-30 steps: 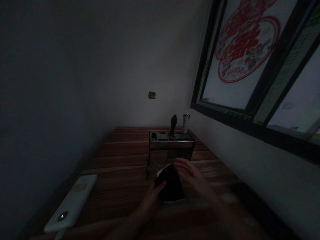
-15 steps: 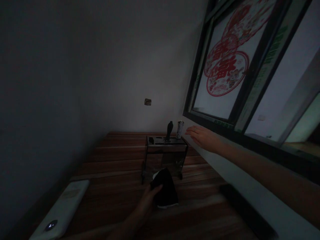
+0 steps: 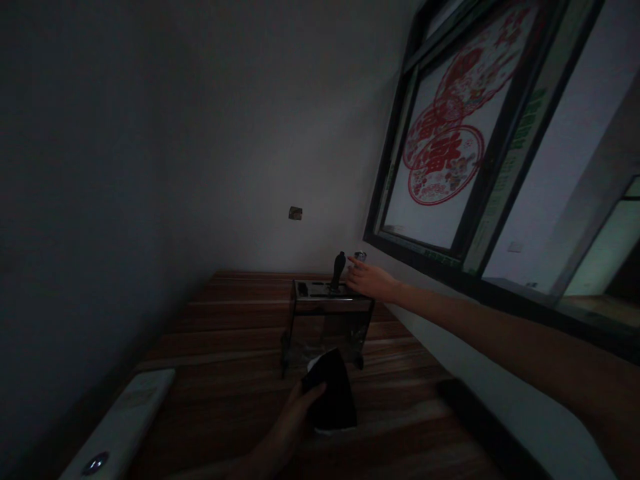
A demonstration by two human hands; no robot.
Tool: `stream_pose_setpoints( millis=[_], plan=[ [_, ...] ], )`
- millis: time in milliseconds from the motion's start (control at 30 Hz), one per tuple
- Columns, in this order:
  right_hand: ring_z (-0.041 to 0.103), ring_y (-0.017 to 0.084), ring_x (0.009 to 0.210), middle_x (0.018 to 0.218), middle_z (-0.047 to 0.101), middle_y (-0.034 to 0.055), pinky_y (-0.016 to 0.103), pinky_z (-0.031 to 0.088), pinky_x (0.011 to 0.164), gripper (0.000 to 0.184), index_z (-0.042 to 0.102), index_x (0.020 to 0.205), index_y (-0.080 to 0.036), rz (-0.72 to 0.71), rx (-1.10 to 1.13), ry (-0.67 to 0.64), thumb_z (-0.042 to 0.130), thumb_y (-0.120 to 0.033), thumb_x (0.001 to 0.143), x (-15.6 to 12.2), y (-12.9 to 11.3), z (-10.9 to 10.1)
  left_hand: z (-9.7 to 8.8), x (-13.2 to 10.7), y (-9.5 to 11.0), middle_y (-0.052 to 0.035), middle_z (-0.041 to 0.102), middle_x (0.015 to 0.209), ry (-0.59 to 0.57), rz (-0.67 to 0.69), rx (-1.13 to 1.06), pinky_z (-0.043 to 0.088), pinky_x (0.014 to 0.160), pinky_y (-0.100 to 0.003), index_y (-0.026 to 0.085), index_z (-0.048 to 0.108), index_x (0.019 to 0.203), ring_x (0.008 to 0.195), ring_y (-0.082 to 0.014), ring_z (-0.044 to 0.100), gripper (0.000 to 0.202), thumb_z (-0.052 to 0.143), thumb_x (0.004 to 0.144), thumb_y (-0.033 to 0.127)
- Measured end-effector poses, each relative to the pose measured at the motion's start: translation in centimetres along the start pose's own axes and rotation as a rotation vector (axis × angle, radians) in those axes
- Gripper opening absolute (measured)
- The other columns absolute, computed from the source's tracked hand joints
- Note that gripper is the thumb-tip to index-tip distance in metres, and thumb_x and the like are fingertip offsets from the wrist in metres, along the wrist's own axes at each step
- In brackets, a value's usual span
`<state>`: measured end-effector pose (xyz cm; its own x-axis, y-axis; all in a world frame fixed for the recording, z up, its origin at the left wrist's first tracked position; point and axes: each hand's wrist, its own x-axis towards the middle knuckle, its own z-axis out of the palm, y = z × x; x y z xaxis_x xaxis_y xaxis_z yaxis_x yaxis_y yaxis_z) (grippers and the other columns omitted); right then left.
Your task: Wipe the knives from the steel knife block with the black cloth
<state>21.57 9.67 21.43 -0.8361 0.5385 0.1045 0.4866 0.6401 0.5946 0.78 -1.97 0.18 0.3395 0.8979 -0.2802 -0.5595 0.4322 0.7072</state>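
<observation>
My left hand (image 3: pixel 294 412) grips a dark, floppy black cloth (image 3: pixel 334 393) with a pale edge, thumb on top, low over the table. Just beyond it stands a see-through knife rack (image 3: pixel 320 291) with slots in its dark top. One black handle (image 3: pixel 339 268) rises upright from a slot. Beside it, a patterned silvery handle (image 3: pixel 361 255) shows only its upper end; my right hand (image 3: pixel 369 279) covers the rest. The fingers of that hand are stretched out, their tips close to the black handle. In this dim light I cannot tell whether they touch it.
A wood-grain table (image 3: pixel 215 340) bears the rack. A white phone-like device (image 3: pixel 125 420) with a round lens lies at the left; a long black object (image 3: pixel 485 420) lies at the right. A dark window frame (image 3: pixel 425 248) with red decorations stands on the right, above the table.
My right hand has moved left, from beside the rack to over its top, now covering most of the patterned handle. My left hand keeps its hold on the black cloth. The view has shifted slightly.
</observation>
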Motion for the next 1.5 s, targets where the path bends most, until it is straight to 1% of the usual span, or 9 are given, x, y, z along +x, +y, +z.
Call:
stream_pose_setpoints(
  millis=[133,267,400,567,800,967,1167,1333,1500],
  plan=[
    [0.054,0.02,0.097,0.087,0.067,0.0093,0.042,0.024,0.1,0.029,0.065,0.084,-0.014,0.005,-0.043,-0.039,0.041,0.001,0.077,1.1,0.4,0.5,0.0,-0.1,0.0,-0.0093,0.068,0.098,-0.041,-0.002,-0.008,0.048,0.085,-0.035,0.016,0.057,0.096,0.093,-0.0248,0.063,0.035,0.072,0.065,0.023],
    [0.057,0.022,0.089,0.082,0.068,0.0131,0.039,0.032,0.088,0.026,0.067,0.077,-0.011,0.017,-0.107,-0.081,0.043,0.0,0.076,1.7,0.7,0.9,-0.1,0.1,-0.2,-0.0099,0.069,0.096,-0.006,-0.008,-0.008,0.049,0.083,-0.036,0.016,0.057,0.096,0.092,-0.0257,0.064,0.036,0.073,0.064,0.023],
    [0.058,0.022,0.083,0.078,0.069,0.0126,0.038,0.032,0.081,0.024,0.067,0.069,-0.011,0.031,-0.172,-0.121,0.046,0.001,0.072,2.4,0.8,1.4,-0.2,0.5,-0.4,-0.0115,0.069,0.094,0.008,-0.006,-0.002,0.05,0.081,-0.036,0.014,0.057,0.096,0.088,-0.0261,0.065,0.038,0.074,0.063,0.022],
    [0.059,0.021,0.075,0.073,0.069,0.0116,0.038,0.032,0.078,0.016,0.066,0.063,-0.011,0.031,-0.254,-0.179,0.055,-0.002,0.069,3.0,0.9,2.2,-0.1,0.7,-0.3,-0.0111,0.069,0.095,0.002,-0.019,0.015,0.049,0.083,-0.036,0.013,0.056,0.099,0.088,-0.0248,0.065,0.041,0.074,0.063,0.021],
    [0.059,0.022,0.074,0.075,0.069,0.0115,0.036,0.032,0.074,0.012,0.067,0.067,-0.011,0.008,-0.359,-0.235,0.056,-0.008,0.073,3.0,1.0,2.2,0.0,0.3,0.0,-0.0126,0.068,0.097,-0.014,-0.035,0.024,0.049,0.082,-0.037,0.012,0.053,0.104,0.089,-0.0255,0.065,0.042,0.071,0.066,0.02],
    [0.058,0.02,0.072,0.074,0.069,0.0099,0.035,0.032,0.074,0.012,0.067,0.067,-0.011,-0.014,-0.413,-0.239,0.057,-0.007,0.072,3.2,1.4,0.9,-0.3,0.5,-0.2,-0.0124,0.068,0.099,-0.048,-0.023,0.016,0.049,0.083,-0.036,0.012,0.055,0.102,0.091,-0.0252,0.064,0.04,0.071,0.067,0.022],
    [0.057,0.018,0.072,0.072,0.068,0.0086,0.033,0.031,0.073,0.012,0.066,0.069,-0.012,-0.029,-0.477,-0.197,0.056,-0.006,0.073,3.3,3.0,-1.7,-0.7,1.2,-0.8,-0.0131,0.068,0.098,-0.03,-0.008,0.009,0.047,0.085,-0.037,0.012,0.056,0.099,0.093,-0.0264,0.063,0.044,0.075,0.062,0.024],
    [0.056,0.016,0.073,0.07,0.067,0.006,0.03,0.03,0.073,0.014,0.064,0.067,-0.014,-0.023,-0.518,-0.142,0.055,-0.006,0.074,3.4,5.5,-4.5,-0.6,1.2,-0.8,-0.0133,0.068,0.096,-0.056,0.023,-0.018,0.047,0.085,-0.038,0.011,0.058,0.096,0.093,-0.0277,0.063,0.044,0.077,0.058,0.024],
    [0.055,0.017,0.075,0.07,0.066,0.0061,0.031,0.031,0.074,0.018,0.062,0.066,-0.014,0.022,-0.536,-0.094,0.051,-0.003,0.075,3.5,8.5,-8.4,-0.3,0.7,-0.5,-0.013,0.067,0.099,-0.094,0.041,-0.026,0.045,0.089,-0.039,0.011,0.058,0.098,0.096,-0.0275,0.062,0.045,0.076,0.06,0.024]
  ],
)
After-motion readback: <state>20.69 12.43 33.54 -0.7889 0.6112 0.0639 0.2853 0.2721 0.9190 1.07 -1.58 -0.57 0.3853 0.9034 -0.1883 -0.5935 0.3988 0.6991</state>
